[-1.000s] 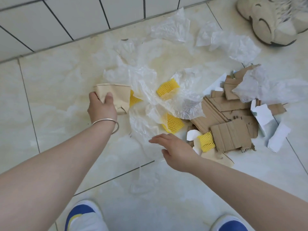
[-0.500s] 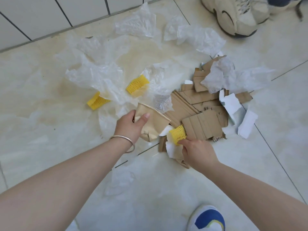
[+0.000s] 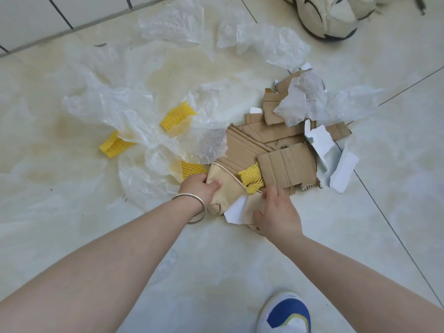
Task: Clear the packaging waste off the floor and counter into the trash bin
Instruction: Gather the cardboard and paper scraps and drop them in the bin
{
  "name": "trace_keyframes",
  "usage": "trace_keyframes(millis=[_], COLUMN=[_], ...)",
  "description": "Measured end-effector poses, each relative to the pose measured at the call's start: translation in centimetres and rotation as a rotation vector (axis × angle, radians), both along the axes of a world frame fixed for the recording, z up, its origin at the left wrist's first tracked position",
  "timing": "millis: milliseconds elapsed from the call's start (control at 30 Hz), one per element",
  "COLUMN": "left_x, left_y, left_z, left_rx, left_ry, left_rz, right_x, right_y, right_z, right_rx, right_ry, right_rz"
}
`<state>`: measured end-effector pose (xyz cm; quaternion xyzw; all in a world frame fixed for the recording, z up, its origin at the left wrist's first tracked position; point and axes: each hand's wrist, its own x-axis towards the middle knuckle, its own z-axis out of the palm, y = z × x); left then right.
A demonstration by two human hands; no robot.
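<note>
Packaging waste lies spread over the tiled floor. My left hand (image 3: 200, 188) grips a crumpled beige paper cup (image 3: 224, 188) at the near edge of the pile. My right hand (image 3: 276, 212) holds a beige scrap with a white paper piece (image 3: 236, 211) right beside the cup. A yellow foam net (image 3: 251, 179) sticks up between the cup and a torn cardboard sheet (image 3: 288, 168). More yellow nets (image 3: 177, 116) (image 3: 113, 145) lie among crumpled clear plastic film (image 3: 115, 106). No trash bin is in view.
A beige sneaker (image 3: 329, 15) of another person stands at the top right. My own blue and white shoe (image 3: 286, 313) is at the bottom. White paper strips (image 3: 343, 171) lie right of the cardboard. A tiled wall (image 3: 48, 18) runs along the top left.
My left hand carried the paper cup from the left side over to the cardboard pile. My right hand moved in, took hold of scraps beside the cup, and the yellow net now sits against the cup.
</note>
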<state>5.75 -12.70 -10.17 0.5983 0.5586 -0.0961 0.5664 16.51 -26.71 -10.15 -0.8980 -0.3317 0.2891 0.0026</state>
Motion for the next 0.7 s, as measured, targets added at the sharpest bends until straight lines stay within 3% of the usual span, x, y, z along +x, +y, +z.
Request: trace_keyframes(millis=[133,233,433,700], left_x=[-0.5,-0.9,-0.7,-1.3], left_y=[0.7,0.9,0.4,1.0], left_z=[-0.8,-1.1,-1.1,-1.1], left_rx=[0.021,0.023,0.064,-0.063], left_ry=[0.028,0.069,0.017,0.124], left_rz=[0.143,0.126,0.178,0.086], right_x=[-0.5,-0.4,0.6,0.8], right_y=[0.4,0.6,1.1,1.5], right_z=[-0.7,-0.7,-1.4,-1.2], right_rx=[-0.045,-0.141,-0.187,-0.118], right_ry=[0.005,0.057,0.206,0.459], right_rz=[-0.325,-0.586,-0.909,-0.793])
